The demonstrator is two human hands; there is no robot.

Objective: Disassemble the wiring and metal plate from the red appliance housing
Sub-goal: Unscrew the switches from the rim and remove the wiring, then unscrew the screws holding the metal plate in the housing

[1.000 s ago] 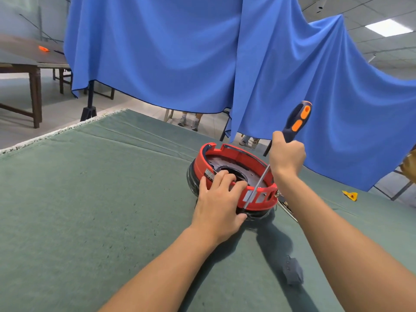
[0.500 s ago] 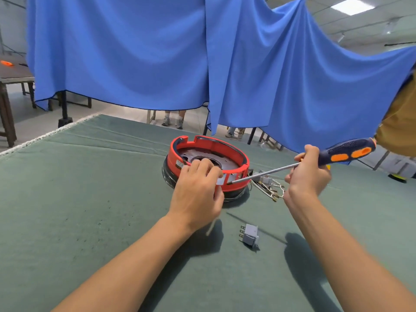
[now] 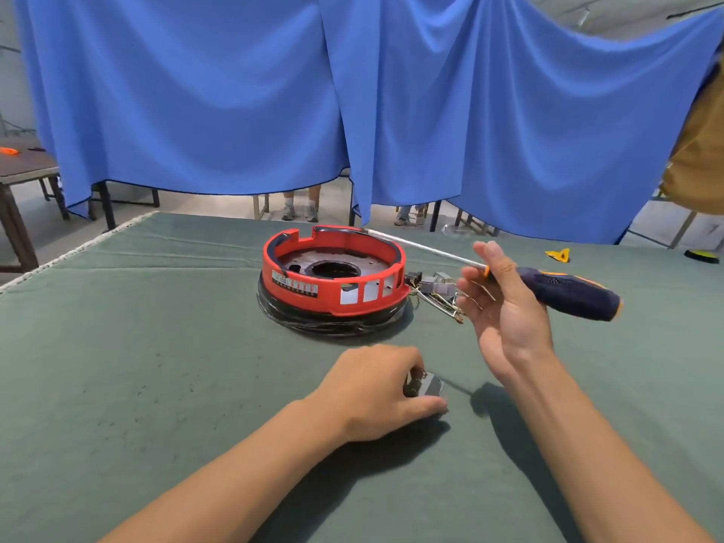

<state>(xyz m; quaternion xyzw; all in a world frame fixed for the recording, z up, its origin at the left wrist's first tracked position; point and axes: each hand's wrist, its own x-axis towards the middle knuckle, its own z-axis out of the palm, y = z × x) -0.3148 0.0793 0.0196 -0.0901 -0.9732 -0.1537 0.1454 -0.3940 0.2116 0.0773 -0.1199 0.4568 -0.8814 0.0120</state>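
The round red appliance housing (image 3: 333, 286) stands on the green table cloth (image 3: 137, 346), on a black base ring. Inside it lies a dark metal plate (image 3: 309, 264) with a round hole. A bundle of wiring and grey connectors (image 3: 435, 291) trails out at its right side. My right hand (image 3: 505, 307) holds a dark blue and orange screwdriver (image 3: 564, 290) loosely, its shaft pointing left over the housing's far rim. My left hand (image 3: 376, 389) rests on the cloth in front of the housing, fingers closed on a small grey switch part (image 3: 427, 386).
A blue curtain (image 3: 352, 92) hangs behind the table. Feet of people show below it. A small yellow piece (image 3: 558, 254) lies at the far right of the cloth. A brown table (image 3: 19, 166) stands at the left. A person in tan clothing (image 3: 697, 150) is at the right edge.
My left hand left the housing and came down onto the grey switch part. My right hand drew the screwdriver tip out of the housing's front side and turned palm up.
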